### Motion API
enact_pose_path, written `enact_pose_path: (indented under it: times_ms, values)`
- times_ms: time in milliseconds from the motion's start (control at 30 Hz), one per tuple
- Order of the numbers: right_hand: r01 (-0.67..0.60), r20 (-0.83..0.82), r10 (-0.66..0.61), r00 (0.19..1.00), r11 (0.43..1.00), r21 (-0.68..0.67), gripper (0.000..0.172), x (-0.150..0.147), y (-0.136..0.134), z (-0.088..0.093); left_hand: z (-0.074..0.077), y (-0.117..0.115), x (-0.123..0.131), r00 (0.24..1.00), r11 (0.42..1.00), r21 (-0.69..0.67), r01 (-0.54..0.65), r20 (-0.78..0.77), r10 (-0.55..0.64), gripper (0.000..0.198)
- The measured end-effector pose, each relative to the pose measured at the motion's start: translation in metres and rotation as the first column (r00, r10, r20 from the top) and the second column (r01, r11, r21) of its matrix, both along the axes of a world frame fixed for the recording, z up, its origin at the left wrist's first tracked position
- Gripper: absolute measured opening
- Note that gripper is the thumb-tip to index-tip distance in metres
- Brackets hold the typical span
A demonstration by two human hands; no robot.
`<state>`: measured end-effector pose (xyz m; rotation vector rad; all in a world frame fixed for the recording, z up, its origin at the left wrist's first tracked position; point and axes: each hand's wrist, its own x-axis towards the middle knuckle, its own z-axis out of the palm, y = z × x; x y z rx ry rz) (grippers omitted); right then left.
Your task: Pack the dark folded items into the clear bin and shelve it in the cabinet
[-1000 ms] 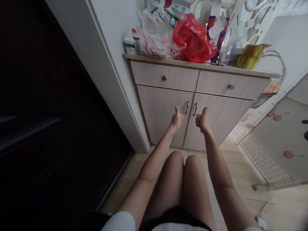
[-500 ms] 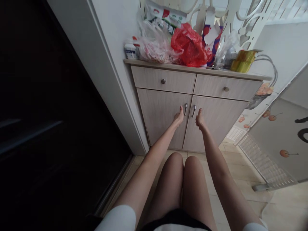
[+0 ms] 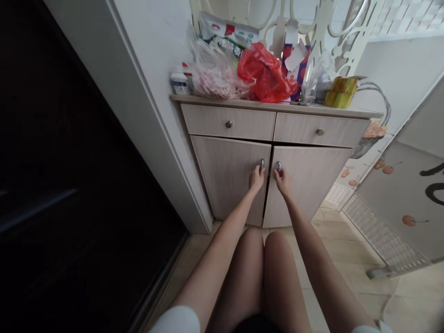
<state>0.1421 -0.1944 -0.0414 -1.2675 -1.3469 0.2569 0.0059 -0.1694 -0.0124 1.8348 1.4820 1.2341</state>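
1. Head view, grip: hands are both on the cabinet point(image 3: 267, 185). The left hand point(image 3: 256, 178) is closed around the left door handle point(image 3: 262, 163), and the right hand point(image 3: 282, 179) is closed around the right door handle point(image 3: 278, 165). Only the tops of both metal handles show above the fingers. Both handles sit just either side of the cabinet's centre seam, under the two drawers.

2. Head view, doing the step well: judging from the dark gap at the seam, the doors look barely parted. A good pull is probably even on both sides, with each hand swinging outward along its door's arc rather than straight back, so that the fingers do not slip off the small handles.

3. Head view, edges: the left door point(image 3: 229, 178) hinges at the cabinet's left side, right beside the white door frame point(image 3: 156, 134), so that door may meet the frame before it swings fully wide. The knees point(image 3: 263, 240) are in front of the cabinet, below the handles, and near the doors' lower edges.

4. Head view, open room: to the right of the cabinet the tiled floor point(image 3: 347, 259) is free up to a panel with cherry print point(image 3: 402, 208), so the right door point(image 3: 305, 185) has more room. On top of the cabinet lie a red bag point(image 3: 265, 74) and clear bags point(image 3: 215, 74), back from the front edge.
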Motion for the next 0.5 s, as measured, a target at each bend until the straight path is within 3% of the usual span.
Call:
enact_pose_path:
  times_ms: [133, 267, 400, 500]
  values:
    - [0.055, 0.037, -0.056, 0.998, 0.998, 0.035, 0.046, 0.014, -0.063, -0.012, -0.016, -0.039, -0.038, 1.000, 0.994, 0.102, 0.029, -0.002, -0.029, 0.014]
    - [0.177, 0.136, -0.190, 0.972, 0.979, 0.105, 0.041, 0.035, -0.131, -0.017, -0.025, -0.080, -0.081, 0.998, 0.977, 0.211, 0.042, 0.039, -0.051, 0.016]
    - [0.304, 0.180, -0.318, 0.931, 0.947, 0.104, 0.039, 0.067, -0.195, -0.021, -0.033, -0.119, -0.124, 0.995, 0.950, 0.301, -0.080, 0.083, 0.057, 0.021]
    - [0.387, 0.137, -0.393, 0.909, 0.919, 0.067, 0.037, 0.096, -0.233, -0.028, -0.043, -0.141, -0.156, 0.972, 0.909, 0.342, -0.236, 0.089, 0.219, 0.025]
